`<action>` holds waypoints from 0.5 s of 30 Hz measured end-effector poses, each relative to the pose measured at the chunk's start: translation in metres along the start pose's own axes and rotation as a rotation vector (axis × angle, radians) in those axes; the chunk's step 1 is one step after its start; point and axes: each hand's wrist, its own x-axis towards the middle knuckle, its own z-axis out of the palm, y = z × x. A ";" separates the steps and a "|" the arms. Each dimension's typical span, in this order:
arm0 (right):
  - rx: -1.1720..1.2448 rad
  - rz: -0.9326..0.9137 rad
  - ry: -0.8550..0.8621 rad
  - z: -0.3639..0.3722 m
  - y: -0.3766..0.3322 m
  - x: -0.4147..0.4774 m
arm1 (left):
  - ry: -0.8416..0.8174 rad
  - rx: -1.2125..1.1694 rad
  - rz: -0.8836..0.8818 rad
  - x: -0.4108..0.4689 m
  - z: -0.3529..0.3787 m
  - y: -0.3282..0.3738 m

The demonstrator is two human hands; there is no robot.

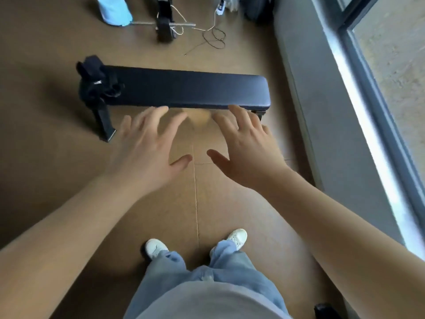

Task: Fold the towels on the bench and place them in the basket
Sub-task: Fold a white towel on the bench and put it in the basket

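We stand near; left hand (pixel 147 143) and right hand (pixel 246 146) are spread open, holding nothing. Beyond them the tabletop (pixel 184 88) carries no towel, only black straps (pixel 96 81) at its left end. No basket in view; a light-blue bundle (pixel 113 11) lies far left. Progress cannot be judged.

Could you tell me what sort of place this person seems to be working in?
Probably a home gym or workout room: a padded black bench stands on a brown floor, with a barbell and weight plate behind it and a window at right.
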 end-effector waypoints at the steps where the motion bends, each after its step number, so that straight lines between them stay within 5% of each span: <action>1: 0.007 -0.024 -0.007 0.007 -0.028 0.010 | 0.003 -0.022 -0.035 -0.016 0.000 -0.026; 15: -0.012 -0.413 -0.129 0.061 -0.336 0.133 | -0.027 -0.127 -0.550 -0.177 0.016 -0.293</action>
